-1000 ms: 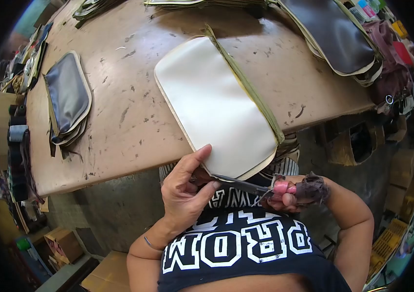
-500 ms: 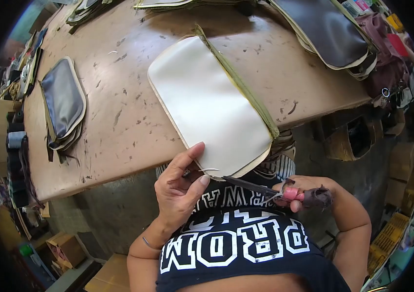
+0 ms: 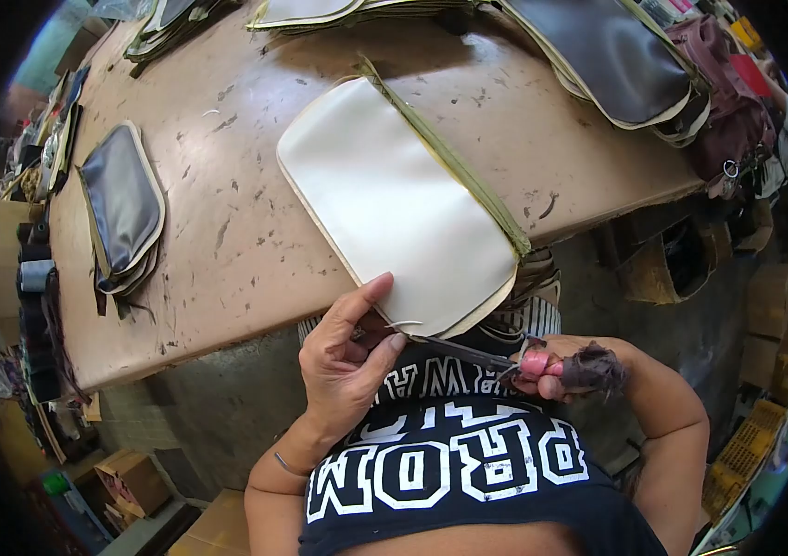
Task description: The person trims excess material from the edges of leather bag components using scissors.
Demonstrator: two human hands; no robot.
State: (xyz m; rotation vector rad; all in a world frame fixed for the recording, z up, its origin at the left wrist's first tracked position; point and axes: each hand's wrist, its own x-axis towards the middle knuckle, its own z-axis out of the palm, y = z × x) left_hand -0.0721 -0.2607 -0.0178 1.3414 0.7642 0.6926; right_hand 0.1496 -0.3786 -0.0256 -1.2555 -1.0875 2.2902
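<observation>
A white leather-like panel (image 3: 403, 204) with rounded corners and an olive fabric strip (image 3: 454, 153) along one side lies partly over the table's front edge. My left hand (image 3: 347, 347) pinches its near left corner between thumb and forefinger. A thin pale sliver (image 3: 405, 324) rests on the panel by that corner. My right hand (image 3: 547, 366) is closed around scissors (image 3: 468, 352), whose handles are wrapped in pink and dark cloth. The blades point left, their tips at the panel's corner close to my left thumb. Whether the tips touch the edge is hard to tell.
The brown table (image 3: 227, 241) carries dark scuffs. A stack of dark panels (image 3: 123, 199) sits at left, a larger dark stack (image 3: 611, 69) at back right, and a pale stack (image 3: 310, 11) at the far side. Beside the right end hangs a maroon bag (image 3: 718, 102). An open carton (image 3: 681, 264) stands below.
The scissors and my right hand have shifted slightly left, bringing the blade tips nearer my left thumb. The blades look closer together. My left hand keeps its pinch on the panel.
</observation>
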